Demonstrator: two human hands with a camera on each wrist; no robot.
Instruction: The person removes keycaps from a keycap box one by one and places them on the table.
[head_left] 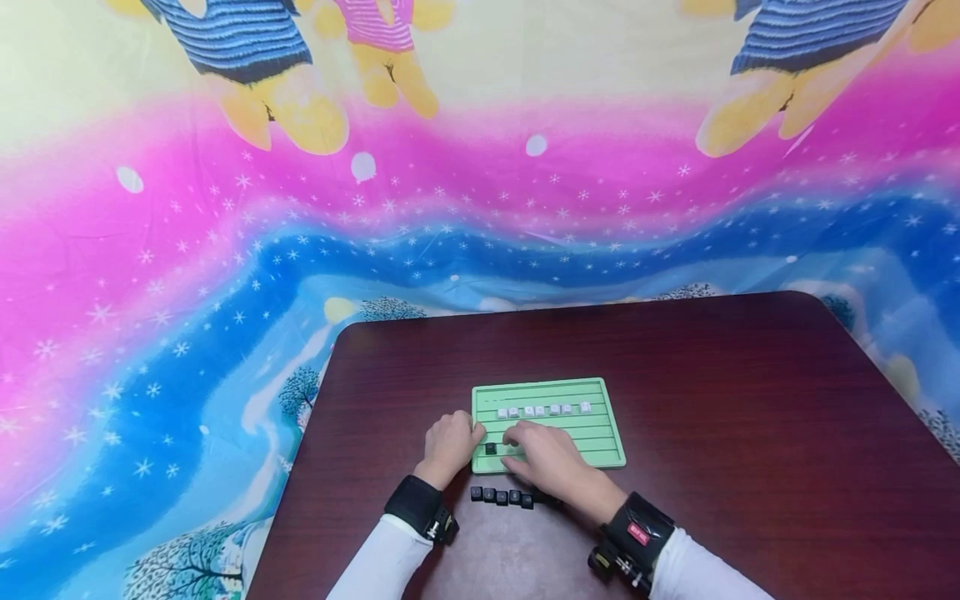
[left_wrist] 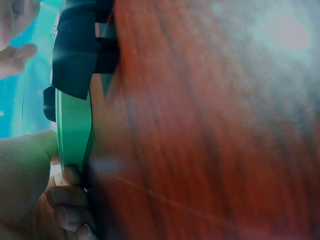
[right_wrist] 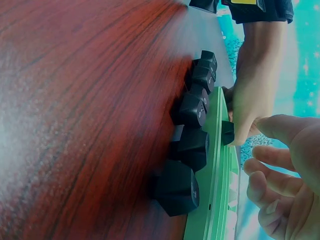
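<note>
A light green tray (head_left: 600, 452) with raised ridges lies on the table. My left hand (head_left: 448, 443) grips its left edge; in the left wrist view the thumb is at the top rim and the fingers (left_wrist: 72, 215) curl at the side. One black keycap (head_left: 491, 448) sits in a lower row of the tray, near the left thumb. Just right of it, my right hand (head_left: 551, 458) hovers over the tray with loosely bent fingers and nothing between them. Several white keycaps (head_left: 555, 409) stand in an upper row.
Several black keycaps (head_left: 502, 497) form a line on the dark wooden table (head_left: 712, 400) along the tray's near edge, partly under the right hand. Behind the table hangs a printed cloth (head_left: 480, 192). Both wrists wear black camera straps (head_left: 640, 533).
</note>
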